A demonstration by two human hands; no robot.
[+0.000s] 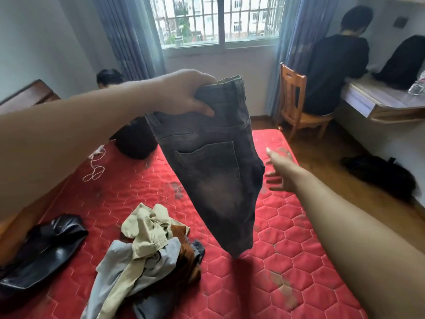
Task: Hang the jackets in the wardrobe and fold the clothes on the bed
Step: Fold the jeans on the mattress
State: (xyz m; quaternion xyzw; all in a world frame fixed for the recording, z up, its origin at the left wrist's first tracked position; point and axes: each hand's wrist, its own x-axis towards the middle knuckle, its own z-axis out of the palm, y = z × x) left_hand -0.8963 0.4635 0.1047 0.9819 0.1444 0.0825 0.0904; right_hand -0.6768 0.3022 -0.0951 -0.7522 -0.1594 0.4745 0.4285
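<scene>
1. The left hand (186, 95) is raised over the middle of the bed. Its fingers and thumb are curled round the waistband of a pair of dark faded jeans (216, 171).
2. The jeans hang down from that grip with a back pocket facing the camera. Their lower end dangles just above the red quilted mattress (287, 249); whether it touches cannot be told.
3. The right hand (279, 171) reaches in from the near right, just beside the right edge of the jeans. Its fingers are straight and spread apart and hold nothing; the hand is blurred.
4. A loose pile of clothes (147, 254) in beige, grey and brown lies unfolded on the near part of the mattress, left of the hanging jeans.
5. A black leather jacket (43, 252) lies crumpled at the near left edge of the bed.
6. Farther back on the bed sits a dark bundle (135, 141), with a white cord (95, 169) just left of it.
7. At the far right a person in black (333, 65) sits on a wooden chair (294, 104) at a desk (377, 102), where a black backpack (400, 63) stands.
8. A barred window (218, 17) fills the far wall.
</scene>
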